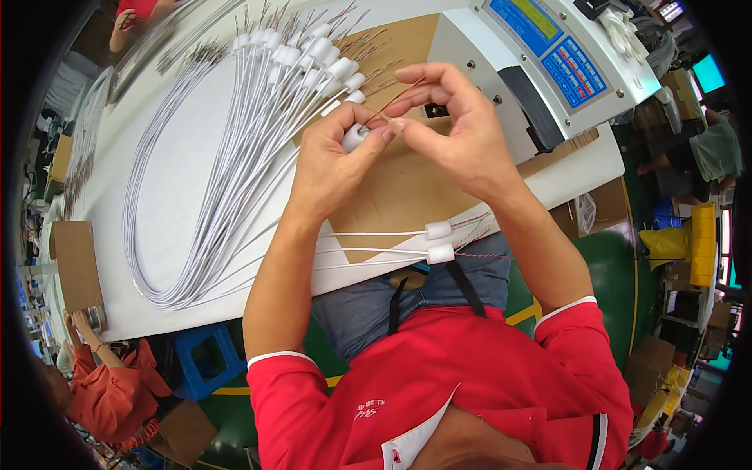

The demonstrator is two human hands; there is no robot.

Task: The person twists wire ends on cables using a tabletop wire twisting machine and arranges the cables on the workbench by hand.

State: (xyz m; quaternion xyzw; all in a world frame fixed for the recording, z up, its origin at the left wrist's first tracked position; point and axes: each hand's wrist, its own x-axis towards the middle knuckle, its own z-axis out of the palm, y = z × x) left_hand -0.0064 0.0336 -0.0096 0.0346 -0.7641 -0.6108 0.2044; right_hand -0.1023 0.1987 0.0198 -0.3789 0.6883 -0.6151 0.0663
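My left hand (337, 157) is closed round a white cylindrical sleeve (355, 139) at the end of a white cable. Thin reddish wires (398, 97) stick out of the sleeve toward my right hand (458, 129). The right thumb and a finger pinch those wires close to the left fingertips, while the other right fingers curl above. Beyond my left hand lies a big fanned bundle of white cables (227, 164), each ending in a white sleeve with bare wire ends. Two more sleeved cable ends (440, 254) rest at the table's near edge by my lap.
A white machine (478, 63) with a blue keypad and small display stands at the back right. Brown cardboard (392, 184) covers part of the white table (176, 125). At lower left are a blue stool (205, 360) and a person in an orange-red top (113, 392).
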